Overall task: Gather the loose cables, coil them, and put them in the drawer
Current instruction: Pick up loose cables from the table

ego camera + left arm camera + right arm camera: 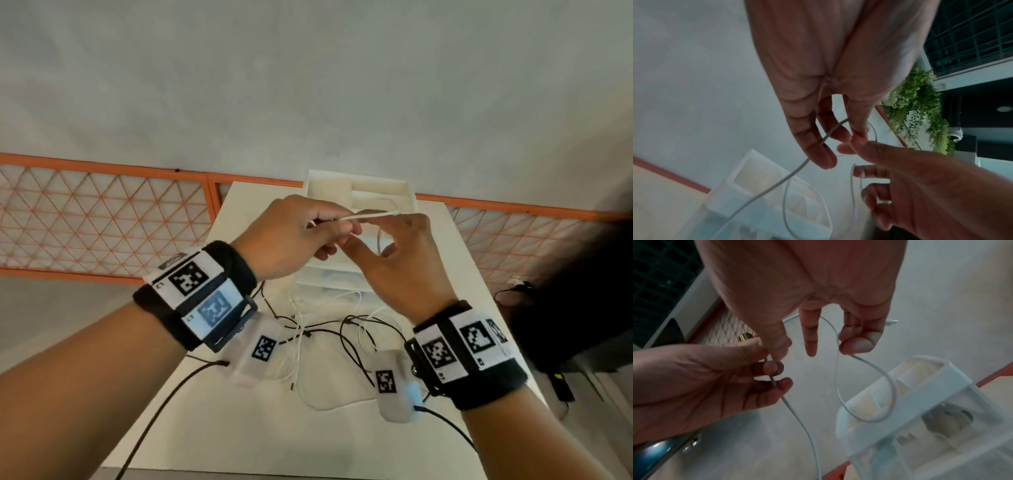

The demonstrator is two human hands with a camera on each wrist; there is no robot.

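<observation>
A thin white cable point(370, 215) is stretched between both raised hands above the white table point(239, 428). My left hand point(337, 228) pinches one part of it; in the left wrist view the cable point(793, 173) runs under its fingers point(824, 160). My right hand point(383, 240) pinches it between thumb and fingertip, and a loop of the cable point(892, 386) hangs below that hand point(846, 344). Behind the hands stands a white drawer unit with its top drawer point(407, 186) open. Loose black cables point(349, 342) and white cables point(329, 404) lie tangled on the table.
An orange lattice railing point(102, 219) runs behind the table. A dark object point(565, 308) sits off the table's right side. Thin black leads point(164, 404) hang from my wrist units over the table's front. Green plants point(916, 104) hang beyond the railing.
</observation>
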